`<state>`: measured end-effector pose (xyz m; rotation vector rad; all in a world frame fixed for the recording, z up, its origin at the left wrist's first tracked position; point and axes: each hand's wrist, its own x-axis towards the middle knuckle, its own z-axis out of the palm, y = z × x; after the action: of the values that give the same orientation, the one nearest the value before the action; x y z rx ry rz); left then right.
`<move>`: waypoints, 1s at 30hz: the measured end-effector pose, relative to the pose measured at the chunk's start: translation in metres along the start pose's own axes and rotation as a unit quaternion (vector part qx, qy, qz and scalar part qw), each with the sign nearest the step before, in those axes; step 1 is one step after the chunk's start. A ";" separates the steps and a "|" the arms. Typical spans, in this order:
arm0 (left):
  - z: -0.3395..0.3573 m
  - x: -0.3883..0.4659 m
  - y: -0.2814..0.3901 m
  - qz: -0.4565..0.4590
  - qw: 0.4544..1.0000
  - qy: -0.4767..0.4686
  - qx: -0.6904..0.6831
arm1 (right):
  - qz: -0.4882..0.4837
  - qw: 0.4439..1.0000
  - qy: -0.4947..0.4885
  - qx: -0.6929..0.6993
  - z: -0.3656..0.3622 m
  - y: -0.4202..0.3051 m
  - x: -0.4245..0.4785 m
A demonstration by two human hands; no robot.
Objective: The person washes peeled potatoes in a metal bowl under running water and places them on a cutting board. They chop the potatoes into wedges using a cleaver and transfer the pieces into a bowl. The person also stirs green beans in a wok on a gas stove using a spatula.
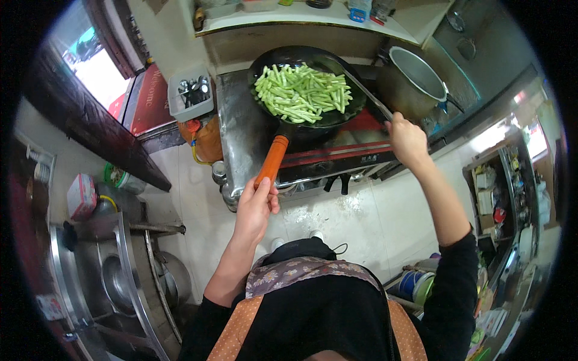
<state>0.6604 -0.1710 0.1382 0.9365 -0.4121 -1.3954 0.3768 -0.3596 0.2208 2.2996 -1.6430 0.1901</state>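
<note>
My left hand (258, 203) grips the end of the orange wooden handle (272, 158) of a black wok (356, 108), which sits on a gas stove (237, 113). A heap of cut green beans (302, 92) fills the middle of the wok. At the right, my right hand (407, 139) is closed around the end of a long metal utensil (368, 94). The utensil slants over the wok's right rim, and its head is at the back right of the wok beside the beans; its exact kind is hard to tell.
A large metal pot (408, 85) stands right of the wok. Left of the stove is a plastic bin of cutlery (192, 108). A white shelf (298, 13) runs behind. A steel sink (126, 270) is at the lower left, shelving (492, 189) at the right.
</note>
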 end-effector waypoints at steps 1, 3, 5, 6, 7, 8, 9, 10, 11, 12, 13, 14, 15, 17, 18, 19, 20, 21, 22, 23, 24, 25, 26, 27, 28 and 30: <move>0.001 0.000 -0.002 0.006 1.000 -0.001 -0.003 | 0.018 1.000 0.020 -0.001 0.010 -0.003 0.001; -0.002 -0.001 -0.006 0.016 1.000 -0.002 -0.006 | 0.041 0.998 0.033 0.015 0.040 -0.015 0.007; -0.003 -0.003 -0.010 0.013 1.000 -0.021 -0.009 | 0.042 0.996 0.053 0.049 0.066 -0.022 0.000; -0.002 -0.006 -0.010 0.015 1.000 -0.023 -0.006 | 0.059 0.993 0.031 0.097 0.064 -0.031 -0.005; -0.001 -0.010 -0.009 0.018 1.000 -0.022 0.000 | 0.075 0.986 0.010 0.151 0.059 -0.040 -0.011; 0.004 -0.013 -0.008 0.024 1.000 -0.011 0.009 | 0.079 0.978 0.045 0.190 0.058 -0.044 -0.021; 0.006 -0.014 -0.008 0.021 1.000 0.000 0.013 | 0.086 0.966 0.082 0.229 0.055 -0.045 -0.031; 0.000 -0.012 -0.010 0.017 1.000 0.011 0.013 | 0.105 0.952 0.071 0.279 0.048 -0.044 -0.043; -0.002 -0.011 -0.010 0.012 1.000 0.021 0.015 | 0.146 0.933 0.068 0.323 0.045 -0.040 -0.058; 0.003 -0.012 -0.004 0.019 0.999 0.010 0.036 | 0.178 0.914 0.103 0.349 0.049 -0.035 -0.076; -0.001 -0.010 -0.005 0.028 0.999 0.015 0.041 | 0.210 0.893 0.138 0.372 0.055 -0.030 -0.097; 0.001 -0.010 -0.004 0.030 0.998 0.022 0.056 | 0.252 0.862 0.145 0.416 0.058 -0.023 -0.121; 0.002 -0.012 -0.004 0.034 0.997 0.029 0.067 | 0.289 0.838 0.124 0.446 0.064 -0.015 -0.149; 0.007 -0.013 -0.008 0.042 0.994 0.037 0.092 | 0.361 0.791 0.073 0.489 0.084 -0.002 -0.210; 0.002 -0.010 -0.010 0.042 0.992 0.050 0.108 | 0.391 0.771 0.067 0.498 0.095 -0.001 -0.242; -0.002 -0.009 -0.012 0.048 0.989 0.064 0.122 | 0.416 0.751 0.062 0.509 0.107 -0.003 -0.274; 0.004 -0.010 -0.015 0.040 0.981 0.103 0.157 | 0.433 0.740 0.045 0.512 0.127 -0.006 -0.308; 0.007 -0.010 -0.021 0.007 0.976 0.137 0.169 | 0.450 0.731 0.024 0.513 0.145 -0.011 -0.339; 0.009 -0.008 -0.029 -0.024 0.969 0.170 0.179 | 0.469 0.710 0.000 0.525 0.149 -0.015 -0.365; 0.007 -0.006 -0.039 -0.053 0.960 0.203 0.185 | 0.485 0.692 -0.023 0.535 0.152 -0.016 -0.387; -0.004 -0.003 -0.047 -0.086 0.962 0.199 0.166 | 0.494 0.671 -0.027 0.552 0.149 -0.017 -0.406; -0.001 -0.004 -0.060 -0.110 0.959 0.203 0.165 | 0.504 0.653 -0.028 0.565 0.146 -0.016 -0.423; -0.003 -0.005 -0.074 -0.127 0.952 0.216 0.176 | 0.512 0.634 -0.030 0.579 0.144 -0.014 -0.439; -0.006 -0.007 -0.084 -0.142 0.944 0.232 0.187 | 0.518 0.620 -0.036 0.589 0.143 -0.012 -0.453; -0.008 -0.007 -0.098 -0.147 0.936 0.244 0.205 | 0.524 0.608 -0.038 0.595 0.144 -0.007 -0.465; -0.012 -0.009 -0.118 -0.153 0.925 0.261 0.231 | 0.539 0.589 -0.027 0.602 0.148 0.000 -0.486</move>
<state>0.5917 -0.1476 0.0445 1.7705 -0.1911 -1.2749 0.2039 0.0295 -0.0560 1.1671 -3.3250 2.0178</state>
